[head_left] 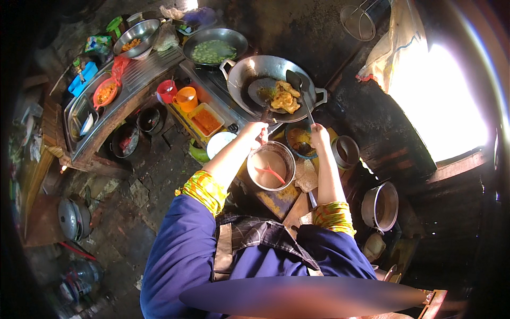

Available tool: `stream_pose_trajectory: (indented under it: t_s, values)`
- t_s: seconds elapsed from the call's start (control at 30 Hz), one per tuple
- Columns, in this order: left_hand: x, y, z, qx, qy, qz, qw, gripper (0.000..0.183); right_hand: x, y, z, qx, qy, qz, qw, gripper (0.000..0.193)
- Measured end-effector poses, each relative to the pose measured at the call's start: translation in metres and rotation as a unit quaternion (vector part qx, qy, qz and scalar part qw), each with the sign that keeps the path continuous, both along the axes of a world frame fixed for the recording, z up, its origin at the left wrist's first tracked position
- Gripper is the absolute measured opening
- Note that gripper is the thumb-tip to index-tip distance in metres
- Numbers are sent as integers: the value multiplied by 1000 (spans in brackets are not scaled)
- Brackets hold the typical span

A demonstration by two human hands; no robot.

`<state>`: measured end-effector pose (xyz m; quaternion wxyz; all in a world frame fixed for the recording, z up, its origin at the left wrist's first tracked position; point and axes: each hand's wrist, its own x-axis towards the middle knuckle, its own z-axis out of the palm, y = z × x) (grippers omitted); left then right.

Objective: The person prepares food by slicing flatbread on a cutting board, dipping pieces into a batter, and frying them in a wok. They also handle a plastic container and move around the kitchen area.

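Observation:
My left hand (256,134) is closed round the dark handle of a flat, round skimmer (259,94), its disc inside a big two-handled wok (249,69). My right hand (319,136) grips a long-handled spatula (306,101) whose dark blade rests against golden fried pieces (286,97). The pieces lie heaped in the wok, at the right of the skimmer's disc. Just below my hands stands a pot of pale brown liquid (257,175) with a red spoon (271,173) in it. A bowl with brownish contents (300,139) sits between my forearms, close to my right hand.
A second pan (191,45) of green slices is behind left. Left of the wok are an orange mug (186,99), a red mug (167,91) and a tray of orange paste (207,119). A metal sink counter (154,66) runs further left. A metal pot (345,152) stands right.

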<state>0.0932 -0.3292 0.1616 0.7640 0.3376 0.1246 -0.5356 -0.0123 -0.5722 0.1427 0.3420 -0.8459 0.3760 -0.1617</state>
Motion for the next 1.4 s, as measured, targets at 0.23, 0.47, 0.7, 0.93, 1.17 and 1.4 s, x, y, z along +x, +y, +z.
stream_pose_trajectory:
  t_s: [0.23,0.47,0.7,0.93,1.17,1.4]
  values:
    - [-6,3,9,-1,12,-8,1000,21,-9,26,25,188,-63,14,980,23]
    - [-8,35,39,21,-94,-13,995,23,-24,17,4,78,-87,-99,988,33]
    - [3,51,46,-105,-171,-33,979,26,-47,29,-21,298,-161,49,939,25]
    - [-13,47,77,6,-105,42,994,19,-41,36,-17,424,-190,-11,886,18]
    - [-18,53,77,-27,-134,42,990,25,-29,26,-21,281,-140,-4,949,25]
    - [-14,61,69,-31,-144,5,989,30,-25,37,-33,258,-121,-1,959,26]
